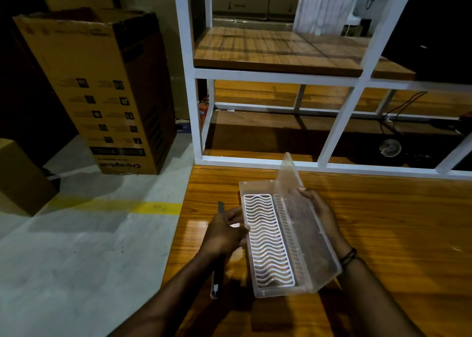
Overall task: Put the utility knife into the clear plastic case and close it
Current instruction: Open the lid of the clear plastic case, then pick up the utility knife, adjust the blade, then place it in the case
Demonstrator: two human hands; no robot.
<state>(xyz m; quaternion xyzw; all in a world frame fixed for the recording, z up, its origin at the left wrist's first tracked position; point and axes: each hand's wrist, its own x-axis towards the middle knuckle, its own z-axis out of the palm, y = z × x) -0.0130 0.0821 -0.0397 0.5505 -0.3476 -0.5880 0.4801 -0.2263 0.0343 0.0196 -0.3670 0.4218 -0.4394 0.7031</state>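
I saw the case (286, 242) lying open on the table (383, 234), its lid (306, 224) raised on the right and a white wavy grid (268, 239) inside its base. My left hand (224, 232) was closed around the knife (217, 280), just left of the case, fingers touching the case's left rim; the knife's ends showed above and below the hand. My right hand (321, 214) gripped the lid from behind. A cardboard box (102, 89) stood on the floor, well left of the case.
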